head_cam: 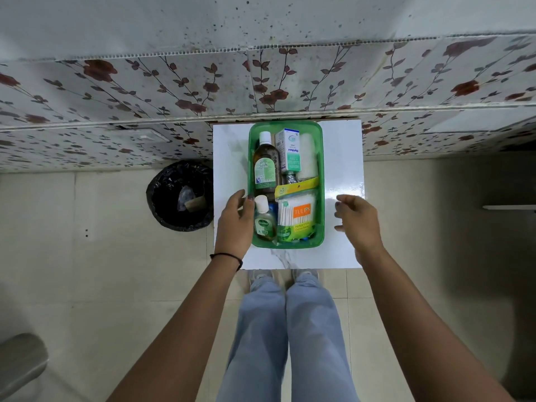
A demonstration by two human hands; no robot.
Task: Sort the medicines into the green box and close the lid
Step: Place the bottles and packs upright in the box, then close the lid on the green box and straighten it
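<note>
1. Seemingly sorted: medicines fill the green box point(320, 181) on the white table point(342, 158).
2. Left hand point(236, 224) touches its rim; right hand point(358, 219) hovers apart, fingers loosely spread, empty.
3. No lid visible; closing remains.

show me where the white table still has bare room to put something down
Bare room: the strip of white table between the green plastic box and the right edge, beyond the right hand; a narrower strip left of the box, beyond the left hand. The box itself is crowded with bottles and packets.
</note>
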